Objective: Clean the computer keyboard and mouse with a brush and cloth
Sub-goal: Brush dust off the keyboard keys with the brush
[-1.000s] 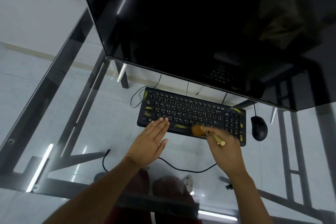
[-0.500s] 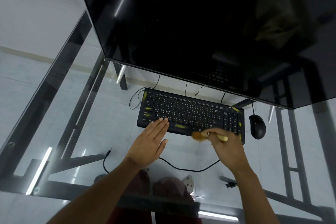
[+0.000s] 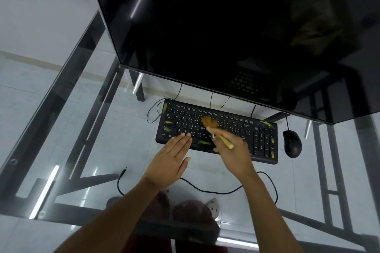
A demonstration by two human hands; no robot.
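Your left hand lay flat and open, steadying the keyboard on the desk. Your right hand, gripping the brush, had swept its blurred bristles from the front edge up, seemingly onto the middle keys; the mouse waited untouched.

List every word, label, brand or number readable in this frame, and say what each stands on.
"Q W E R": white legends on the upper letter row of the black wired keyboard, just legible.
Greenish logo at the keyboard's top right corner: too blurred to read.
Remaining key legends: too small.
Black computer mouse: no visible marking.
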